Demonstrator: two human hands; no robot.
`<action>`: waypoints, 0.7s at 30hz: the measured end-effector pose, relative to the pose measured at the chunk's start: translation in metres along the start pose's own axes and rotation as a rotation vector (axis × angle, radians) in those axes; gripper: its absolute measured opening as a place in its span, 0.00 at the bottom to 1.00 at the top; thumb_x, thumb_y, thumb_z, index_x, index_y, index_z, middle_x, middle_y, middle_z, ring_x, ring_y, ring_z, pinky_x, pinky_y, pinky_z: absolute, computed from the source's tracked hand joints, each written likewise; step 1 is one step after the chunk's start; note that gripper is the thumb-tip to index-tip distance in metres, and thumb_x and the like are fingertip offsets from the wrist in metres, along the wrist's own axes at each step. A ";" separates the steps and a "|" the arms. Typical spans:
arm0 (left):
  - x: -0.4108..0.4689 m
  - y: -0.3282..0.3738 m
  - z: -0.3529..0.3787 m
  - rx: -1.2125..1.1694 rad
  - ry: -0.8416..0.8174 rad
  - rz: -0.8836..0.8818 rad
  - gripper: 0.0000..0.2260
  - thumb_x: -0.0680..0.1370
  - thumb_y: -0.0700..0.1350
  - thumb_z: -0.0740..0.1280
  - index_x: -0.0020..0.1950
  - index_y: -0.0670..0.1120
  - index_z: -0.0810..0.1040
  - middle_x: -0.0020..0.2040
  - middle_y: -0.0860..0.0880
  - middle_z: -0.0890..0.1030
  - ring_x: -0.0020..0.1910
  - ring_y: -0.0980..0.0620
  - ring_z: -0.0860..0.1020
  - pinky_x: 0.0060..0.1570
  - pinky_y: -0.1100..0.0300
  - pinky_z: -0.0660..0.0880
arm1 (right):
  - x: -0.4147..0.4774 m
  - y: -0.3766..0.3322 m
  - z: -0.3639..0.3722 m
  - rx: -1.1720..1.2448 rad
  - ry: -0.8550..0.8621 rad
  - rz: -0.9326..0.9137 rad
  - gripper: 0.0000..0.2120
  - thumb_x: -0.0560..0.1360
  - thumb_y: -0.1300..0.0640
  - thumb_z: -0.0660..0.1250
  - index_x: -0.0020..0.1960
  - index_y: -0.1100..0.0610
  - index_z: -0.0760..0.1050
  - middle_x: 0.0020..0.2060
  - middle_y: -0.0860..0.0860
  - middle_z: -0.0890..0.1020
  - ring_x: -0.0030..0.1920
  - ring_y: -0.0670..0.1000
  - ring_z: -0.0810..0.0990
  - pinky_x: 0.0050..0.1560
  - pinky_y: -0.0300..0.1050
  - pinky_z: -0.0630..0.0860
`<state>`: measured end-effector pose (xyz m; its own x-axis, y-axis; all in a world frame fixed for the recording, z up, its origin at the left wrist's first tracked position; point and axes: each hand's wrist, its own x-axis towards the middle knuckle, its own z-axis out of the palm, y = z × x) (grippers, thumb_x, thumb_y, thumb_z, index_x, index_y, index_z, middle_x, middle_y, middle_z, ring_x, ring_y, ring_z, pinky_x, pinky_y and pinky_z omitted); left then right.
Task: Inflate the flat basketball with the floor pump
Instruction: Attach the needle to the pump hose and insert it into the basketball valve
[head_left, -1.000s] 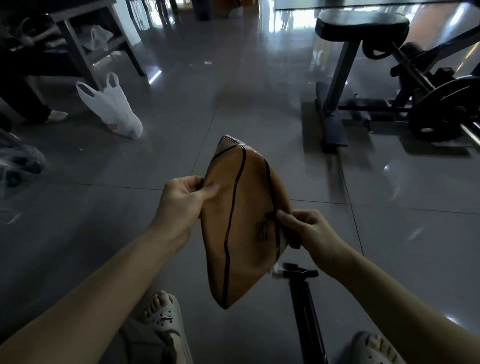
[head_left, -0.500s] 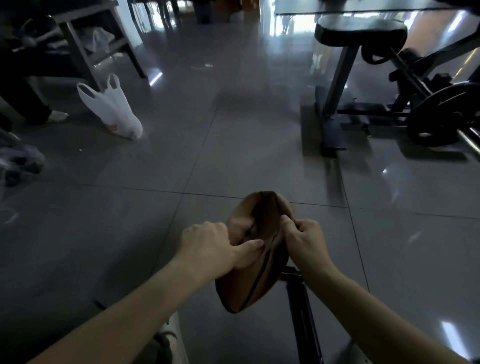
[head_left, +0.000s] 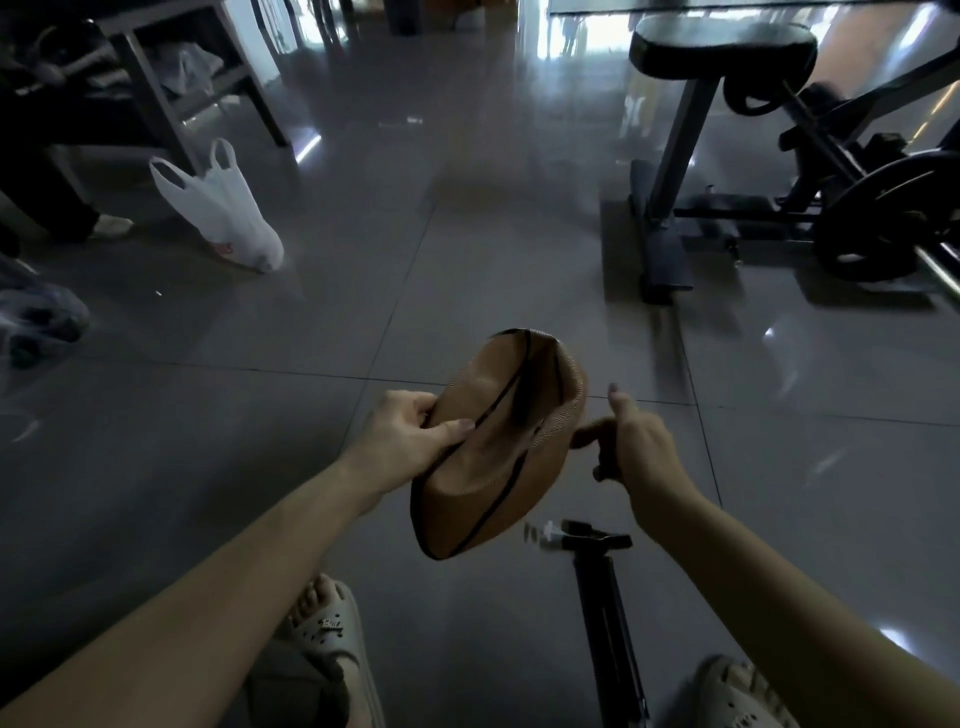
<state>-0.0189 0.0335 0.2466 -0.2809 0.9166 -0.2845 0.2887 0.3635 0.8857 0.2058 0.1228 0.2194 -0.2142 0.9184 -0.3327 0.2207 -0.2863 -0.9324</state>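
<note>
Pinching left edge of flat ball (head_left: 493, 467) with left hand (head_left: 400, 441); hovering right hand (head_left: 636, 447), loosely curled, gripping nothing, just beside right edge, above pump (head_left: 605, 623) on floor (head_left: 260, 467).

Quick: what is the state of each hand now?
Left hand: grips the flat basketball at its edge.
Right hand: open, holding nothing.
</note>
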 end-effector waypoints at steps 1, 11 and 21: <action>0.000 0.000 -0.003 -0.062 -0.012 0.005 0.08 0.79 0.44 0.73 0.53 0.41 0.84 0.46 0.45 0.87 0.46 0.45 0.87 0.45 0.54 0.82 | 0.002 0.003 -0.002 -0.033 -0.020 0.067 0.35 0.82 0.38 0.54 0.41 0.67 0.83 0.23 0.48 0.75 0.30 0.52 0.70 0.40 0.50 0.73; -0.001 0.003 -0.005 -0.468 -0.179 -0.040 0.12 0.81 0.43 0.67 0.58 0.36 0.82 0.54 0.37 0.85 0.49 0.45 0.85 0.46 0.59 0.81 | 0.009 0.011 0.001 0.012 -0.321 0.235 0.46 0.54 0.26 0.72 0.51 0.66 0.81 0.27 0.50 0.62 0.27 0.47 0.62 0.34 0.45 0.66; -0.007 0.015 0.003 -0.345 -0.061 0.033 0.13 0.79 0.48 0.68 0.58 0.41 0.82 0.50 0.44 0.87 0.51 0.48 0.85 0.46 0.60 0.80 | 0.013 0.019 -0.008 0.246 -0.379 0.127 0.21 0.68 0.43 0.74 0.38 0.62 0.79 0.34 0.56 0.73 0.34 0.51 0.70 0.42 0.46 0.70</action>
<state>-0.0100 0.0334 0.2609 -0.2187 0.9389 -0.2658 -0.0324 0.2653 0.9636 0.2149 0.1315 0.1981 -0.5423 0.7207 -0.4319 0.0451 -0.4883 -0.8715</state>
